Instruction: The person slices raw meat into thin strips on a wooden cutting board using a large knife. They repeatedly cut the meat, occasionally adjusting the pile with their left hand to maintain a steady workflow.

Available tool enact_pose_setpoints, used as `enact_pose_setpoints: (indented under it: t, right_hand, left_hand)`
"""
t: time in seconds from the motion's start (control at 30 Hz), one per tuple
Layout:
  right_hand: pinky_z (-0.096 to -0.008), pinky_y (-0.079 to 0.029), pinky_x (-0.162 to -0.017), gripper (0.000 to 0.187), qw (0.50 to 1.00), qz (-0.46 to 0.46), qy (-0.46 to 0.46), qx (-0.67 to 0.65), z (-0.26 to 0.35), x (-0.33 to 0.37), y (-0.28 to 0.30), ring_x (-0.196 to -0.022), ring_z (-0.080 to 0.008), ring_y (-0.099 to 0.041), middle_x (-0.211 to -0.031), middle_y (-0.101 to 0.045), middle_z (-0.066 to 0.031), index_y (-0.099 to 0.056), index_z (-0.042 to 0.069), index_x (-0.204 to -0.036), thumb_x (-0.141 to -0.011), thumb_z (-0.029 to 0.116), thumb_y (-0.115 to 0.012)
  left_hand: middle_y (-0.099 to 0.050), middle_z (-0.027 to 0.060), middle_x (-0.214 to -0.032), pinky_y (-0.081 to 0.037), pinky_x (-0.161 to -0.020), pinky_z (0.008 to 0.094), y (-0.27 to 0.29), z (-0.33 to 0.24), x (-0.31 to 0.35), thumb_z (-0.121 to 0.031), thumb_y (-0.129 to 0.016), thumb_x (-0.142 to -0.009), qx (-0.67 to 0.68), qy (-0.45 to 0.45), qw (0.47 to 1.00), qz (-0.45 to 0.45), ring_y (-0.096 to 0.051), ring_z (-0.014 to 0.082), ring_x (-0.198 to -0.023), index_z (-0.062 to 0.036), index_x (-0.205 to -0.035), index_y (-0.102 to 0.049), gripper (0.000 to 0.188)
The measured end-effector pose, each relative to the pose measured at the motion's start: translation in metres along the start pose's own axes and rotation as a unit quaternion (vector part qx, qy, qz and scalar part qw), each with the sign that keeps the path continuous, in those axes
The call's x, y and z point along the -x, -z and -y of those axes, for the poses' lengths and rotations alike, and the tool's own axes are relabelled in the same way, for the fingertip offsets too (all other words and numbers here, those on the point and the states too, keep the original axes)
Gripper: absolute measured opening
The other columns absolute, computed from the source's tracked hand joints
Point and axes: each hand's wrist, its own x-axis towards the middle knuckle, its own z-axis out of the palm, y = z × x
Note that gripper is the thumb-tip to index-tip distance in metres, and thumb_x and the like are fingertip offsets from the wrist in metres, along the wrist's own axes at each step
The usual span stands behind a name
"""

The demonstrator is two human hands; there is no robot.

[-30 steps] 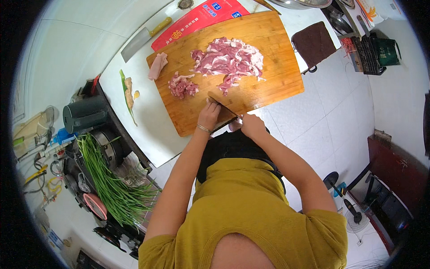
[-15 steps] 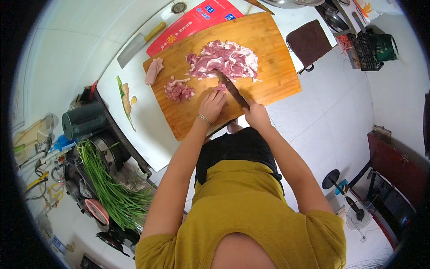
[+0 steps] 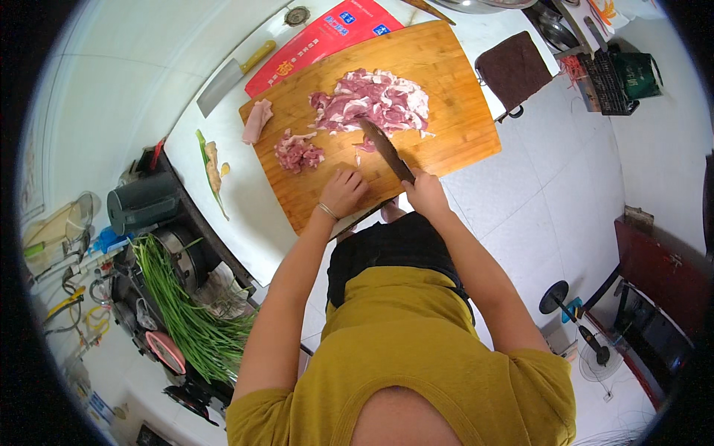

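Observation:
My right hand (image 3: 427, 194) grips a dark-bladed knife (image 3: 387, 152) near the front of the wooden cutting board (image 3: 442, 141). The blade slants up and left, its tip at the lower edge of a spread pile of sliced raw meat (image 3: 372, 100). Beside the blade lies a small meat piece (image 3: 366, 145). My left hand (image 3: 343, 193) rests low on the board, apart from the meat, fingers curled together; I see nothing in them. A smaller heap of chopped meat (image 3: 299, 151) sits left of the big pile, and a pale pink slab (image 3: 257, 121) lies at the board's left edge.
A cleaver (image 3: 227, 83) and a red sheet (image 3: 320, 37) lie behind the board. Ginger with a green stalk (image 3: 213, 165) is on the white tabletop (image 3: 245, 215). A brown pad (image 3: 513, 68) sits right of the board. Long green chives (image 3: 178, 312) lie at lower left.
My left hand has drawn back toward me and left, away from the small meat piece, its fingers now curled. The knife and my right hand have barely moved.

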Motion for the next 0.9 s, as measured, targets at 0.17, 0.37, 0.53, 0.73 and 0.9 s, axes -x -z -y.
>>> enact_pose_setpoints:
  t: [0.17,0.37,0.53,0.73,0.9]
  right_hand:
    - [-0.0478,-0.05,-0.073,0.027,0.999,-0.027,0.023,-0.01,-0.006,-0.003,-0.002,-0.081,-0.0426,-0.061,-0.082,-0.062,-0.0281,-0.059,-0.002,-0.097,-0.08,0.019,-0.061]
    - [-0.0482,-0.05,-0.073,0.027,0.999,-0.027,0.013,-0.019,-0.009,-0.005,0.002,-0.081,-0.0435,-0.061,-0.08,-0.061,-0.029,-0.059,-0.003,-0.095,-0.08,0.019,-0.063]
    - [-0.0483,-0.05,-0.073,0.025,0.999,-0.041,0.02,-0.025,-0.01,-0.004,0.005,-0.08,-0.0433,-0.061,-0.08,-0.061,-0.0286,-0.059,-0.002,-0.094,-0.08,0.019,-0.062]
    - [-0.0487,-0.05,-0.072,0.024,0.999,-0.033,0.008,-0.013,-0.005,0.002,0.009,-0.08,-0.0428,-0.061,-0.081,-0.062,-0.0277,-0.059,-0.001,-0.094,-0.082,0.02,-0.061]
    - [-0.0489,-0.05,-0.072,0.023,1.0,-0.009,-0.013,0.022,-0.008,0.005,0.005,-0.079,-0.0423,-0.062,-0.082,-0.063,-0.0269,-0.058,0.0,-0.092,-0.082,0.02,-0.06]
  left_hand:
    - [-0.054,0.0067,-0.089,-0.043,-0.079,0.038,0.015,0.059,0.029,-0.016,-0.056,-0.074,-0.148,0.094,0.985,-0.005,-0.053,0.0248,-0.089,-0.0081,-0.084,-0.056,0.012]
    - [-0.055,0.0077,-0.093,-0.044,-0.078,0.0378,0.042,0.055,-0.001,-0.012,-0.061,-0.073,-0.102,0.152,0.978,-0.096,-0.054,0.0246,-0.086,-0.0076,-0.079,-0.056,0.009]
    - [-0.056,0.0083,-0.093,-0.045,-0.079,0.0386,0.0,0.034,-0.042,-0.014,-0.061,-0.076,-0.008,0.144,0.989,-0.042,-0.054,0.0267,-0.088,-0.0078,-0.087,-0.058,0.013]
    - [-0.056,0.0086,-0.085,-0.047,-0.073,0.0378,-0.026,0.008,-0.04,-0.011,-0.056,-0.078,-0.023,0.204,0.978,-0.023,-0.053,0.0275,-0.086,-0.0065,-0.084,-0.057,0.008]
    - [-0.055,0.009,-0.085,-0.046,-0.072,0.0375,-0.006,-0.01,-0.023,-0.012,-0.056,-0.078,-0.033,0.221,0.973,-0.052,-0.054,0.0273,-0.084,-0.0063,-0.084,-0.057,0.008]
